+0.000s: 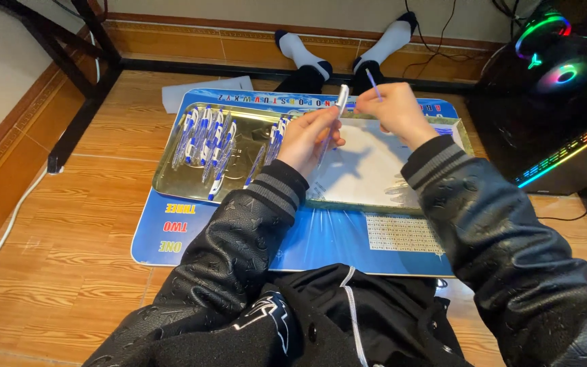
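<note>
Pen barrel (340,102), white and slim, is standing nearly upright in the head view, pinched near its lower half by the left hand (310,139) above the middle of a shiny gold tray (171,178). That hand's fingers are curling closed around the barrel, thumb pressing from the near side. At two o'clock from the barrel, just beside it, the right hand (395,112) is gripping a thin purple refill (373,83) between closed fingertips — the refill is tilting toward eleven o'clock, its upper end poking out above the knuckles, and whether its lower end is touching the barrel I cannot tell. At nine o'clock from the left hand, a loose heap of blue-and-white pens (208,139) is lying on the left part of the tray, and the right part of the tray is reflecting pale light under both hands. Beneath the tray a blue play mat (171,231) with coloured letters is lying on the wooden floor (56,272). At twelve o'clock, beyond the tray, the person's feet in white socks (300,51) are resting against the skirting. At three o'clock a black computer case (552,95) is glowing with rainbow lights — well apart from the hands. Both arms are wearing black jacket sleeves with striped cuffs.
</note>
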